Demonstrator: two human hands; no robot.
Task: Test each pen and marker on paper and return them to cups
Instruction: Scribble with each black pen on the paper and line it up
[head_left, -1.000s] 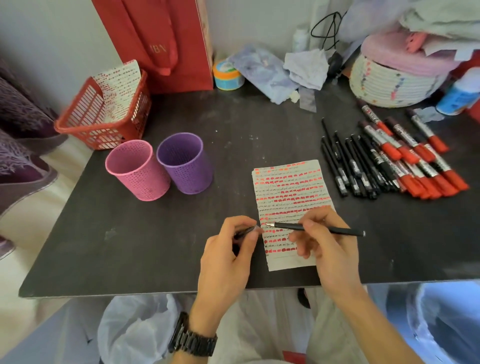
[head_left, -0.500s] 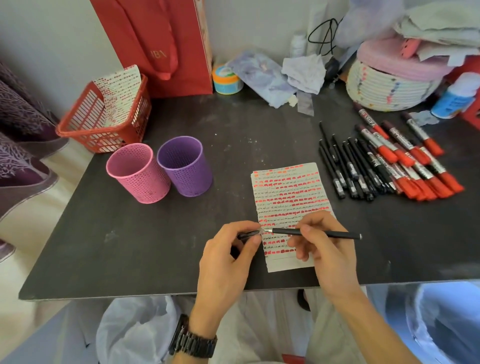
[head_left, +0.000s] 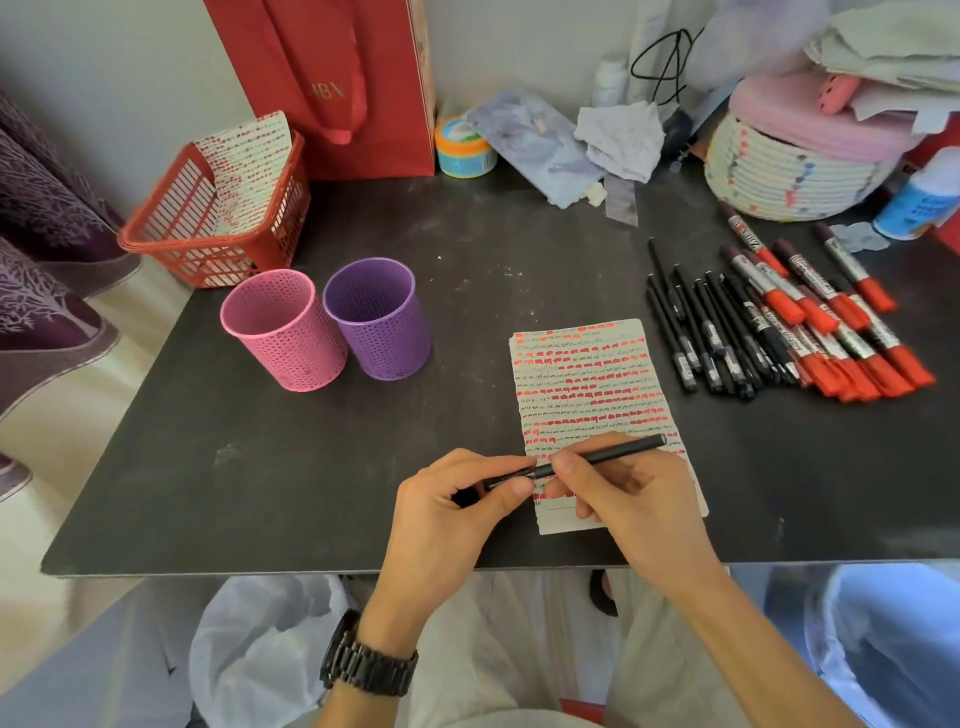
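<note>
Near the front edge of the dark grey table (head_left: 311, 467), over the lower part of a lined sheet of paper (head_left: 587, 374) filled with rows of red and black marks, both hands meet on one slim black pen (head_left: 613, 453). From my station I see the right hand (head_left: 639, 504) curled round the barrel, the pen lying nearly level with its back end pointing toward the right edge. The left hand (head_left: 447, 525) pinches a black cap (head_left: 511, 478) between thumb and forefinger at the pen's tip end. Cap and barrel run in one line, though I cannot tell whether the cap is fully seated.

Left of the paper a pink perforated cup (head_left: 285, 338) and a purple perforated cup (head_left: 382, 327) stand upright, just beside each other. By the right edge a row of black pens (head_left: 701, 338) lies against a pile of red-and-white markers (head_left: 831, 338). At the rear left corner sits a red plastic basket (head_left: 171, 234) with another marked sheet (head_left: 249, 156) standing in it.
</note>
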